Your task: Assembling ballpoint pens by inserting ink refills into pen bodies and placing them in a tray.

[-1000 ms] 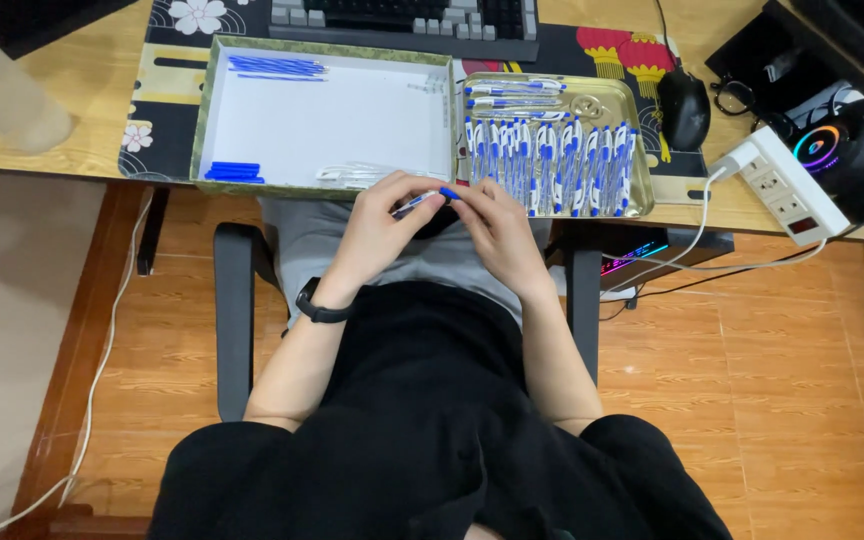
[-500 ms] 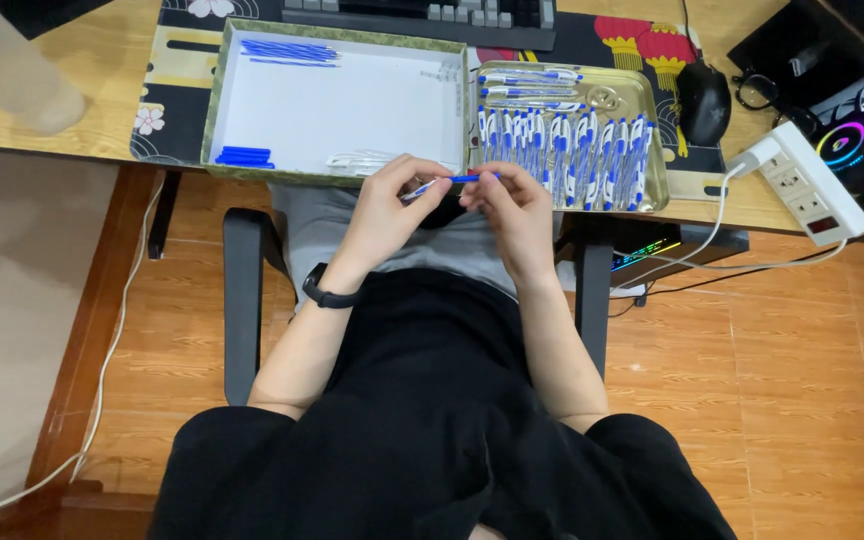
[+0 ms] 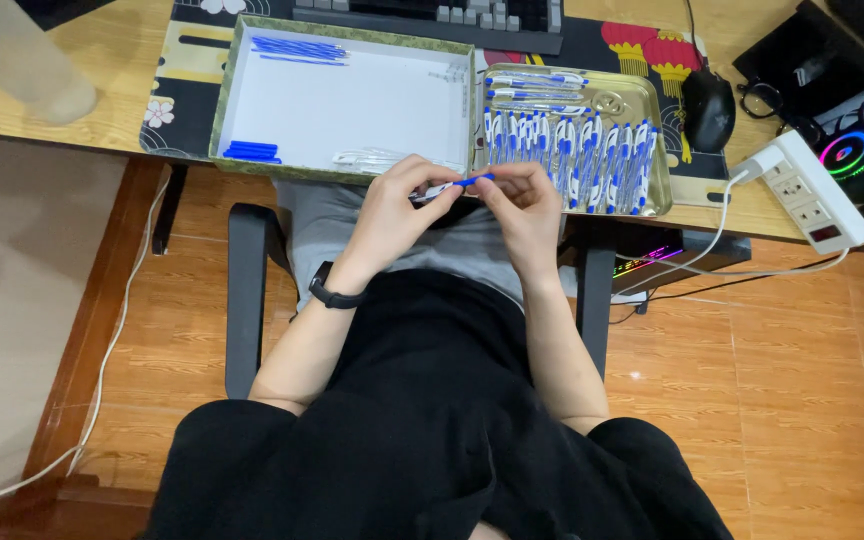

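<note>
Hidden: the pen (image 3: 455, 185) sat mostly buried between the two hands, only a short blue stretch and a pale end showing; which parts met under the fingers could not be told.
Left hand (image 3: 395, 210): fingers pinched together on the pale end of the pen, a black wristband (image 3: 332, 295) on the wrist.
Right hand (image 3: 524, 205): fingertips clamped on the blue end, just in front of the desk's near edge.
Pen: slim, blue and white, lying roughly level, held over the lap just short of the desk (image 3: 102, 70).
Gold tray (image 3: 657, 150): at the near edge, right of the hands, with a row of matching blue-and-white pens (image 3: 572, 150) standing side by side and a few more lying crosswise at its far end.
White box (image 3: 352, 100): green-rimmed, left of the tray; blue caps (image 3: 250, 152) in its near left corner, thin blue refills (image 3: 299, 47) at the far left, clear barrels (image 3: 372, 158) along the near wall.
Far edge: keyboard (image 3: 432, 15), cut off by the frame.
Right side: black mouse (image 3: 709, 96), white power strip (image 3: 814, 192).
</note>
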